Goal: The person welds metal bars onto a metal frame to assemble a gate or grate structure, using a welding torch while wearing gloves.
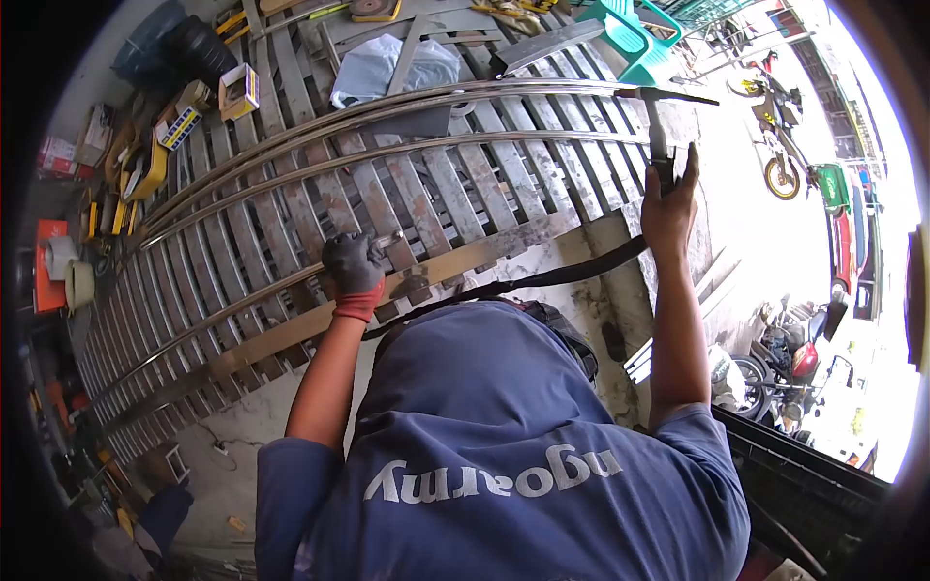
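My left hand (354, 266), in a dark glove with a red cuff, is closed around a thin metal rod (242, 302); a short end sticks out past the fingers. The rod runs to the lower left over a row of metal slats (373, 194). At the right, my bare right hand (670, 218) grips the lower handle of a hammer-like tool (657, 126), whose long narrow head points right. A black cable or strap (572, 273) stretches from near my right wrist across to below my left hand. Long thin rods (484, 92) lie over the far slats.
A white plastic bag (387, 73) and a teal plastic stool (644, 39) are at the far side. Yellow tools and boxes (237, 92) lie at the upper left. Motorcycles (775, 126) stand outside at the right. A flat bar (281, 334) crosses the near slats.
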{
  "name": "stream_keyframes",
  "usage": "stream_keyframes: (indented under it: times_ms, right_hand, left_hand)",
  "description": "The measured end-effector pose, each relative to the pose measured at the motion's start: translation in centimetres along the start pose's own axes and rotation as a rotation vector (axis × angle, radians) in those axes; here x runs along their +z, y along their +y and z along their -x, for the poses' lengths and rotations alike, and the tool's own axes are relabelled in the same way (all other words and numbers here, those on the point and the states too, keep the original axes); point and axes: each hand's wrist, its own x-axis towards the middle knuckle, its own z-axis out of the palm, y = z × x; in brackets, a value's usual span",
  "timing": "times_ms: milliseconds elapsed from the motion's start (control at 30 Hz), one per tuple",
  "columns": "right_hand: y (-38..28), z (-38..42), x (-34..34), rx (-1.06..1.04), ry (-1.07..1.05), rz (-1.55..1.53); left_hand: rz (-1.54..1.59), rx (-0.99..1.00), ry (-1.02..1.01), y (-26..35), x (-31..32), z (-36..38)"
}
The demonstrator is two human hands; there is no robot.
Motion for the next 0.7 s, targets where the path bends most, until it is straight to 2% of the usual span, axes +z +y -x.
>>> stream_keyframes:
  times_ms: [100, 200, 300, 333, 367, 400, 500, 567, 633, 700]
  right_hand:
    - [1.9, -4.9, 1.9, 0.011, -0.045, 0.152]
    - [5.4, -8.8, 7.0, 0.092, -0.197, 0.146]
    - [12.9, -11.1, 15.3, -0.062, -0.239, 0.111]
    - [13.5, -11.4, 16.8, -0.050, -0.281, 0.122]
    - [13.7, -11.1, 18.1, -0.041, -0.330, 0.130]
    - [14.1, -11.4, 19.4, 0.059, -0.417, 0.083]
    - [14.7, -11.2, 21.6, -0.038, -0.492, 0.178]
    - [11.3, -10.7, 19.6, -0.050, -0.558, 0.312]
    - [11.3, -10.9, 19.7, -0.095, -0.590, 0.346]
    - [10.0, -11.0, 18.8, -0.086, -0.613, 0.365]
  left_hand:
    - [-0.019, -0.004, -0.036, 0.3, -0.3, -0.2]
    - [-0.047, -0.040, -0.007, 0.6, -0.2, 0.1]
    - [-0.121, -0.136, 0.011, 1.4, -1.3, 0.6]
    - [-0.107, -0.145, -0.002, 0.9, -1.4, 1.5]
    - [-0.126, -0.176, 0.018, 1.4, -2.0, 2.0]
    - [-0.148, -0.210, 0.035, 2.1, -2.5, 2.5]
    - [-0.214, -0.314, 0.030, 4.3, -4.2, 5.1]
    - [-0.327, -0.339, 0.038, 7.2, -5.1, 5.9]
    - [-0.322, -0.426, -0.018, 8.8, -4.8, 7.3]
    - [-0.445, -0.466, -0.155, 11.1, -4.9, 7.8]
